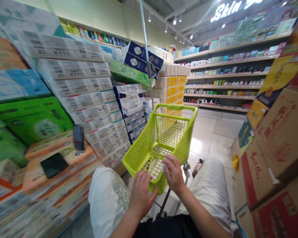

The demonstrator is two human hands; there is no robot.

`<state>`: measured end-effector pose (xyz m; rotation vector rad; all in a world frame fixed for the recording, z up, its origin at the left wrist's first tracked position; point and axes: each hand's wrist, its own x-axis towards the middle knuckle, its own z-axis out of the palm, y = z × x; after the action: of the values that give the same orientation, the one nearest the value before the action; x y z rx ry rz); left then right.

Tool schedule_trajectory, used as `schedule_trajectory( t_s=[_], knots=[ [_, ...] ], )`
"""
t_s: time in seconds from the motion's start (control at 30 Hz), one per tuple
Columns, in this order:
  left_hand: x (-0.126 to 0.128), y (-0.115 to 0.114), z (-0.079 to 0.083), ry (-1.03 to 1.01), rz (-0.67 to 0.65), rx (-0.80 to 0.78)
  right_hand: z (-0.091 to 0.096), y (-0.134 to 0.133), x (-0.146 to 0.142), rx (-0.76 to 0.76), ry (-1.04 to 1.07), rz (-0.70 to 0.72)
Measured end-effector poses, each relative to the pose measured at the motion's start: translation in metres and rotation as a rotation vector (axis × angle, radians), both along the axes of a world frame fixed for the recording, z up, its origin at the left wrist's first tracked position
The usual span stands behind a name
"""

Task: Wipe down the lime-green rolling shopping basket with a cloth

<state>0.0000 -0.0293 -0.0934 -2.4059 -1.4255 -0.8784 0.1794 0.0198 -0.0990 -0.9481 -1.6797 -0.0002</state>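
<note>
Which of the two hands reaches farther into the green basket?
The right hand: its fingers curl inside the basket, while the left hand rests at the near rim.

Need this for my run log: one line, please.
left hand: on basket rim | right hand: over basket, grip unclear | left side: tissue packs

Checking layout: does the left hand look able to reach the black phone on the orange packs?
Probably yes: the left hand rests on the green basket, and nothing stands between it and the black phone.
</note>
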Motion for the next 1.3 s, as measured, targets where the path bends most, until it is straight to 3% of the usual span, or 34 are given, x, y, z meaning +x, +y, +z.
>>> schedule_trajectory(
  t_s=[0.13, 0.33, 0.43, 0.63, 0.87, 1.0, 1.13, 1.2, 1.3],
  knots=[
    [0.002, 0.001, -0.004, -0.022, -0.009, 0.029, 0.001, 0.003, -0.001, -0.022, 0.067, -0.056],
    [-0.001, 0.001, -0.007, -0.029, -0.024, 0.083, -0.002, -0.036, -0.019, 0.029, -0.161, 0.175],
    [-0.003, 0.000, -0.008, -0.025, -0.011, 0.088, 0.006, -0.027, -0.017, 0.034, -0.210, 0.205],
    [-0.003, -0.002, -0.009, -0.036, 0.005, 0.070, 0.025, 0.007, -0.009, -0.035, -0.183, 0.061],
    [-0.007, -0.002, -0.011, 0.009, -0.005, 0.117, 0.005, -0.038, -0.020, 0.025, -0.235, 0.235],
    [-0.008, -0.001, -0.011, 0.001, 0.009, 0.114, 0.004, -0.023, -0.011, 0.047, -0.280, 0.260],
    [-0.006, -0.001, -0.011, -0.017, 0.022, 0.086, 0.013, 0.006, 0.001, -0.023, -0.125, 0.116],
    [-0.006, 0.000, -0.011, -0.026, 0.025, 0.082, 0.014, 0.005, -0.001, -0.045, -0.069, 0.091],
    [-0.008, 0.000, -0.013, -0.023, 0.018, 0.079, 0.010, -0.017, -0.014, -0.042, -0.090, 0.164]
  ],
)
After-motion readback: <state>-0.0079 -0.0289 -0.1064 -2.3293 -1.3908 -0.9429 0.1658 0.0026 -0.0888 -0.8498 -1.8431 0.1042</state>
